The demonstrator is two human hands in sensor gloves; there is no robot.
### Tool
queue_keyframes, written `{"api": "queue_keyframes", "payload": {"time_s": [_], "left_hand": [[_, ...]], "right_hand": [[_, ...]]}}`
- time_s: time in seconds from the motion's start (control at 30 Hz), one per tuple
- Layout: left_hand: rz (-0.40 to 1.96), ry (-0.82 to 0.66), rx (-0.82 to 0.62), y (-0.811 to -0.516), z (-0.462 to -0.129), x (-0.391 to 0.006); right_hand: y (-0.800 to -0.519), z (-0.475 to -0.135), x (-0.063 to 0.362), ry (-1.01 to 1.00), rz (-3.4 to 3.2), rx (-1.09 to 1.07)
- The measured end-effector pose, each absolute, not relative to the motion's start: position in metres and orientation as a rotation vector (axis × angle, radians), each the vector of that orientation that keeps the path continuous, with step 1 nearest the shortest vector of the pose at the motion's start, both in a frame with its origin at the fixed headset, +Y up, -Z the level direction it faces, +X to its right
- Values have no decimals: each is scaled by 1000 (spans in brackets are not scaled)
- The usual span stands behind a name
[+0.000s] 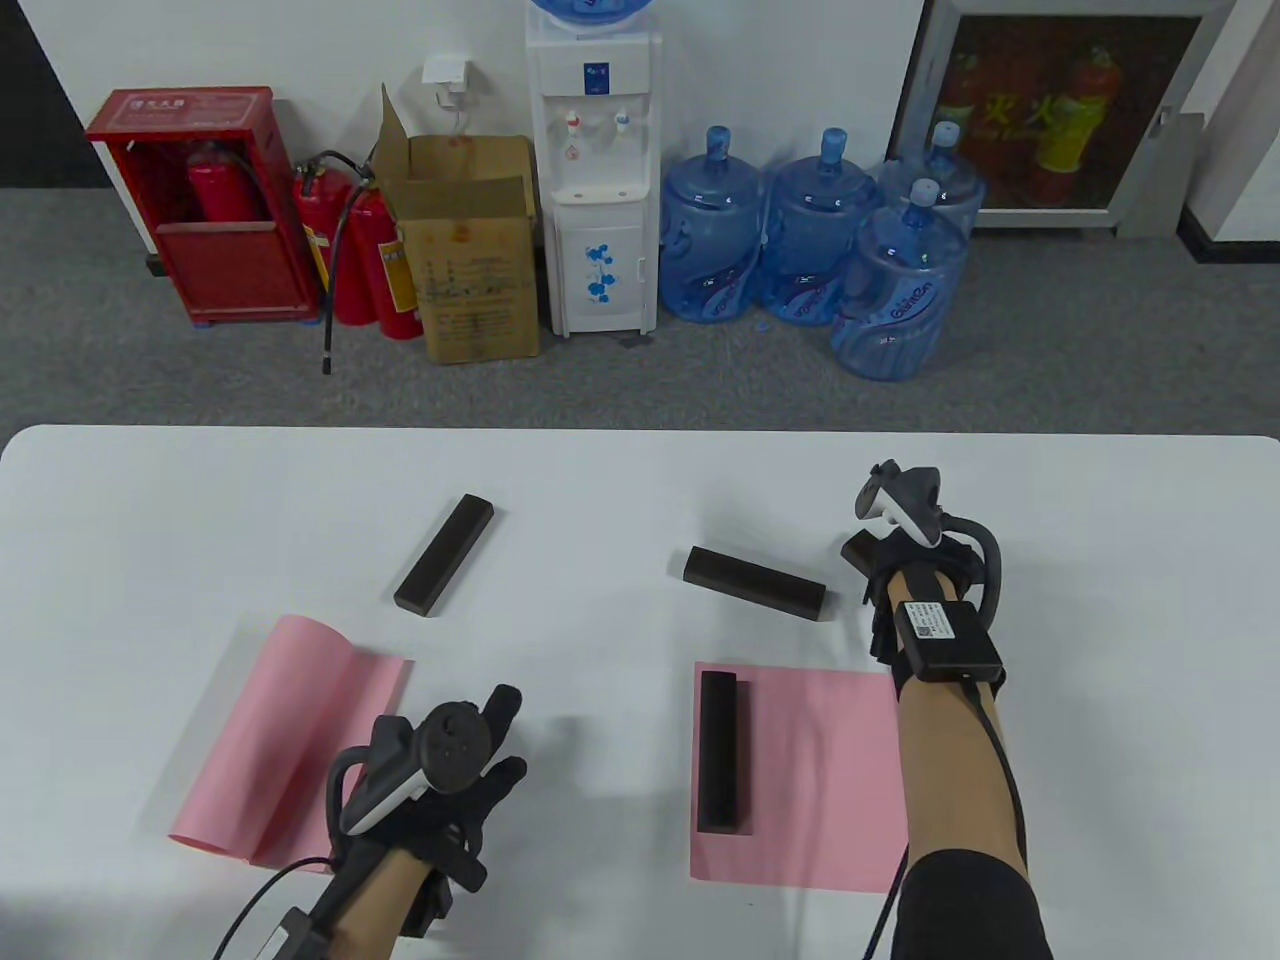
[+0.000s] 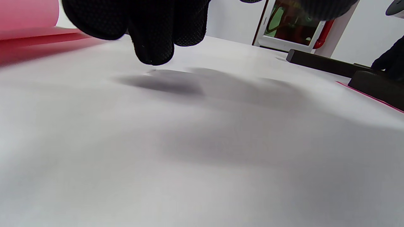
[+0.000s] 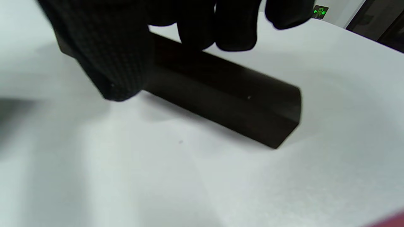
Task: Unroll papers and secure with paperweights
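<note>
Left hand: nearest, fingers spread loosely and hanging just above the bare table, holding nothing, beside the half-unrolled left paper. Right paper: lay flat, one dark block along its left edge. Right hand: farther out, fingers curled down at the right end of a second block; whether it gripped could not be told. Third block: lay apart, untouched.
</note>
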State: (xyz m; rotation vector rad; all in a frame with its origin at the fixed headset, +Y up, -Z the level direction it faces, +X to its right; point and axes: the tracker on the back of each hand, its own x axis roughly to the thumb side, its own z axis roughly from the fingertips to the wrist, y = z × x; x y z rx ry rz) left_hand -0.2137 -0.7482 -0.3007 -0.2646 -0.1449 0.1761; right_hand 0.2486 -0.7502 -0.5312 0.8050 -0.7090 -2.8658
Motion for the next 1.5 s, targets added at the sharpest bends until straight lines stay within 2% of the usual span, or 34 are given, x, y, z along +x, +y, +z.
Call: {"api": "queue_keyframes", "payload": {"time_s": [0.13,0.4,0.57,0.67,0.83,0.93,1.07,1.17,1.33,1.5], "left_hand": [[170,-147,-282,-749,-301,-213],[160,-152,-269,-747,-300,-212],[158,-147,-260,-747,-301,-213],[106,-136,-204,-741,-300,-213],[125,-136,-203,-741,-301,-214],[117,-138,-212,-741,-300,-213],[123,-139,-212,-741,-300,-214],[128,-144,-216,-741,-300,-213],[125,-147,-226,-743,-300,-211],[131,-144,-227,-744,-301,-211]], "right_hand": [[-754,-533,252,-554,-2831,708],[-742,-530,255,-519,-2877,734],[-707,-519,255,-408,-2952,746],[-681,-506,257,-317,-3008,739],[-638,-466,259,-179,-3083,648],[-628,-442,256,-159,-3091,579],[-631,-409,252,-201,-3125,515],[-643,-385,251,-248,-3140,462],[-676,-354,259,-340,-3140,480],[-706,-341,274,-344,-3072,564]]}}
